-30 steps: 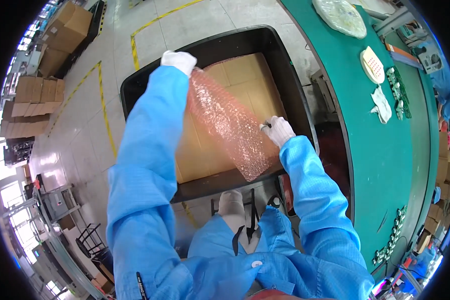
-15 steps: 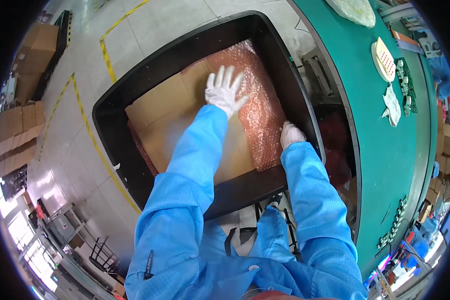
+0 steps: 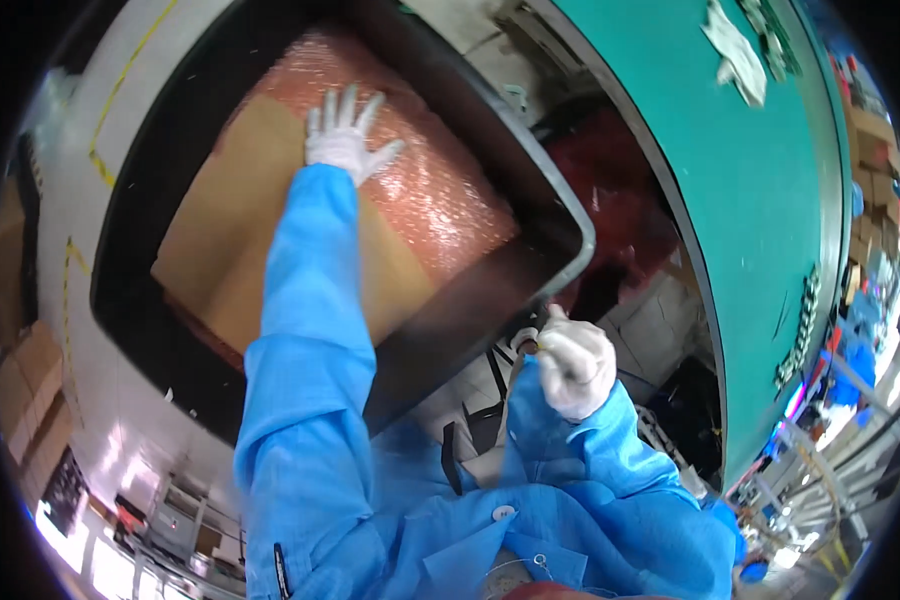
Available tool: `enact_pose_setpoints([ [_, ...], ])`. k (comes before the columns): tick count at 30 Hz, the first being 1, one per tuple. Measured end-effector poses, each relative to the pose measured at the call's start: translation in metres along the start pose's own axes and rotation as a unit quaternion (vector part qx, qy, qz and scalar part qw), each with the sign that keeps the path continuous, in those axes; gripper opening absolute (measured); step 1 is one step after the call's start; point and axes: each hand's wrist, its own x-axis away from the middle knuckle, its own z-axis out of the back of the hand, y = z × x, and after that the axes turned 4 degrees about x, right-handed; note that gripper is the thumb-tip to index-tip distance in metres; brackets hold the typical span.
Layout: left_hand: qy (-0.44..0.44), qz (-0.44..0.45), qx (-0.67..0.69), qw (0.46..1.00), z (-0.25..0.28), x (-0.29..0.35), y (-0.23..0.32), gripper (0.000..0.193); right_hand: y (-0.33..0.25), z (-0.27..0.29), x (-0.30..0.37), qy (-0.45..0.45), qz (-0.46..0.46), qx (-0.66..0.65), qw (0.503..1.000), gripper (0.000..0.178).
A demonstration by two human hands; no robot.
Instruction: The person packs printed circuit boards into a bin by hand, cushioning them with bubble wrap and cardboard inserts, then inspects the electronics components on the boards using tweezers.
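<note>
My left fingers (image 3: 348, 110) spread over one bubble-wrap sheet (image 3: 425, 175), lengthwise far-left to near-right. My right fingers (image 3: 565, 352) curl closed; contents, I can't tell.

This is an electronics workshop: circuit boards (image 3: 800, 343) on a green worktop (image 3: 755, 225), cardboard boxes (image 3: 35, 390), yellow floor lines (image 3: 101, 167).

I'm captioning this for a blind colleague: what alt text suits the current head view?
A person's white-gloved left hand is spread over pink bubble wrap lying with brown cardboard in a black bin. The gloved right hand is curled outside the bin, left of a green table.
</note>
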Motion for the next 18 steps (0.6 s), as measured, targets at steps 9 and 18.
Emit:
enact_pose_setpoints([
  [9, 0.190, -0.057, 0.039, 0.979, 0.037, 0.039, 0.000, 0.075, 0.329, -0.001, 0.123, -0.279, -0.509, 0.120, 0.806, 0.045],
  [18, 0.183, -0.052, 0.232, 0.954, 0.136, 0.234, 0.108, 0.047, 0.593, -0.014, 0.181, 0.012, -0.637, -0.019, 0.771, 0.064],
])
